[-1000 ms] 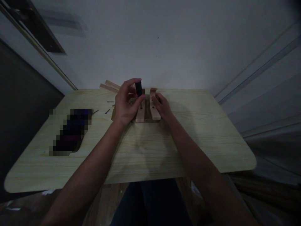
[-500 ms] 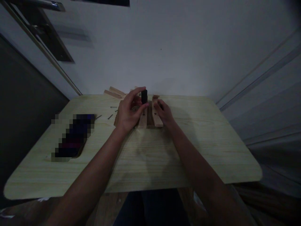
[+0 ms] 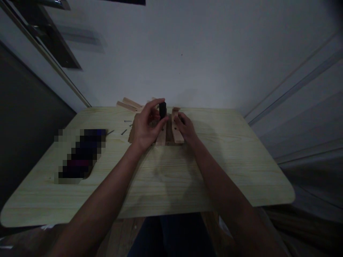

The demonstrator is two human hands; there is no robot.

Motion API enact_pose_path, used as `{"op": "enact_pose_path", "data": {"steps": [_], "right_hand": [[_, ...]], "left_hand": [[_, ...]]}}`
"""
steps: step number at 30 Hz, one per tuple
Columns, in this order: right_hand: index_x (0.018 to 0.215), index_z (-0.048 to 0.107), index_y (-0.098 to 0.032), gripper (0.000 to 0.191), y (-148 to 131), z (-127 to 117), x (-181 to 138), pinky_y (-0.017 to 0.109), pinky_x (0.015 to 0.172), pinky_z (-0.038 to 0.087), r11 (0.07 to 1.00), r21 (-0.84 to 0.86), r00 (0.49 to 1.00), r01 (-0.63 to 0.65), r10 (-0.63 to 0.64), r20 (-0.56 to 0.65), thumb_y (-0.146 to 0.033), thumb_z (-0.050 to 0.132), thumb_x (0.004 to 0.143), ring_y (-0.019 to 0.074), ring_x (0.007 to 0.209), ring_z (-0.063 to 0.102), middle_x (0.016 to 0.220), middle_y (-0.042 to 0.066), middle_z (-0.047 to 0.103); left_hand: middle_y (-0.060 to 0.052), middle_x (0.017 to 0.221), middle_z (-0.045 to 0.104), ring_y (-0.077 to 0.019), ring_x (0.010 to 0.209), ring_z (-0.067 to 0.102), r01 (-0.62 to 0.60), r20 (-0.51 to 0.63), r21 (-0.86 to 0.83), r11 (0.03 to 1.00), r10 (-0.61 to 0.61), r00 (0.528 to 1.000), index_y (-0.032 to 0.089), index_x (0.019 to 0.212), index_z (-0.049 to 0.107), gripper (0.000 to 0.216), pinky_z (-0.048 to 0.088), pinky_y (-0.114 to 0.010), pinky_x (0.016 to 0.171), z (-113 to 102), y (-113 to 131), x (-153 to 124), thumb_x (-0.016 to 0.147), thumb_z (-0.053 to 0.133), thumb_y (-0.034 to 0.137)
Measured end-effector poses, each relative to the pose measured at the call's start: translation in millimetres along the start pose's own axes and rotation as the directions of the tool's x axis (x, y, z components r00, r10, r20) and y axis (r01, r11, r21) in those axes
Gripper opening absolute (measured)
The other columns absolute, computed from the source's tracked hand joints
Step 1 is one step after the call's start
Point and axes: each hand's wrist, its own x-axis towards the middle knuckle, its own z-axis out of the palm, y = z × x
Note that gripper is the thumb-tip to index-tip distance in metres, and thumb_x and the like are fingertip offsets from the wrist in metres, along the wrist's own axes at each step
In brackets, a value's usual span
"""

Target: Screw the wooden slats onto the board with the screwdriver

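My left hand (image 3: 146,126) grips the black handle of a screwdriver (image 3: 162,109), held upright over the left slat of a small wooden assembly (image 3: 168,135) at the far middle of a light wooden table (image 3: 166,171). My right hand (image 3: 184,126) rests flat on the right slat (image 3: 176,134), pressing it down. The two pale slats lie side by side across a darker piece. The screwdriver's tip is hidden behind my fingers.
Several small screws (image 3: 123,131) lie on the table left of the assembly. Loose wooden strips (image 3: 128,104) sit at the table's far edge by the white wall. A blurred dark object (image 3: 80,155) lies at the left.
My hands stay on the assembly with the screwdriver upright. The thumb and fingers of the left hand have shifted slightly round the handle; the view has wobbled a little.
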Motion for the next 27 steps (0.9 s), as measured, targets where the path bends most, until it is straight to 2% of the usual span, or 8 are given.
{"op": "enact_pose_path", "data": {"steps": [5,9,13,16,22,27], "right_hand": [[0.094,0.06,-0.023,0.052,-0.2,-0.7,0.2,0.037,0.08,0.047,1.0,0.007,1.0,0.02,-0.02,0.018,-0.073,0.046,0.087,0.0224,0.088,0.062,0.092,0.006,0.068],[0.093,0.06,-0.023,0.054,0.5,0.6,0.8,0.036,0.079,0.047,1.0,0.023,1.0,0.014,-0.014,0.005,-0.074,0.046,0.085,0.0212,0.085,0.06,0.089,0.005,0.067],[0.091,0.06,-0.023,0.053,1.6,2.1,1.8,0.035,0.077,0.047,0.999,0.031,1.0,0.02,-0.02,-0.004,-0.074,0.047,0.085,0.0207,0.082,0.06,0.087,0.005,0.066],[0.092,0.06,-0.023,0.05,2.7,2.0,2.1,0.037,0.079,0.047,0.999,0.031,1.0,0.022,-0.022,0.0,-0.07,0.048,0.087,0.0216,0.084,0.061,0.089,0.005,0.067],[0.095,0.062,-0.023,0.049,4.9,0.6,2.7,0.038,0.081,0.048,1.0,0.026,1.0,0.01,-0.011,0.015,-0.069,0.049,0.087,0.0221,0.086,0.061,0.091,0.006,0.068],[0.096,0.062,-0.023,0.052,4.8,0.3,2.7,0.038,0.081,0.048,0.999,0.033,1.0,0.017,-0.018,0.012,-0.072,0.049,0.086,0.0221,0.086,0.061,0.093,0.006,0.068]], "left_hand": [[-0.006,0.111,0.067,-0.0191,0.091,0.071,0.031,0.087,-0.098,0.995,-0.023,0.996,0.035,0.149,0.033,0.063,0.061,-0.034,0.081,-1.0,6.3,-2.2,0.095,0.056,0.057],[-0.007,0.119,0.065,-0.0201,0.097,0.071,0.03,0.149,-0.144,0.989,-0.008,0.989,0.034,0.147,0.036,0.055,0.06,-0.036,0.087,-2.0,10.0,-1.3,0.098,0.051,0.054],[-0.007,0.125,0.059,-0.0217,0.11,0.064,-0.01,0.089,-0.041,0.999,0.014,0.996,0.031,0.137,0.049,0.05,0.06,-0.034,0.087,-2.3,9.2,2.2,0.094,0.059,0.053],[-0.005,0.119,0.058,-0.0215,0.108,0.061,-0.032,0.019,0.06,0.998,0.031,0.999,0.031,0.131,0.055,0.048,0.06,-0.033,0.082,-1.8,5.8,3.4,0.09,0.066,0.053],[-0.005,0.114,0.059,-0.0225,0.103,0.063,-0.025,-0.045,0.09,0.996,0.029,0.999,0.032,0.13,0.054,0.044,0.06,-0.037,0.084,-0.6,2.4,0.9,0.092,0.063,0.052],[-0.006,0.125,0.06,-0.0238,0.108,0.065,-0.015,-0.024,0.047,0.999,0.017,1.0,0.033,0.139,0.048,0.051,0.061,-0.036,0.085,-1.2,3.8,0.3,0.094,0.06,0.054]]}}
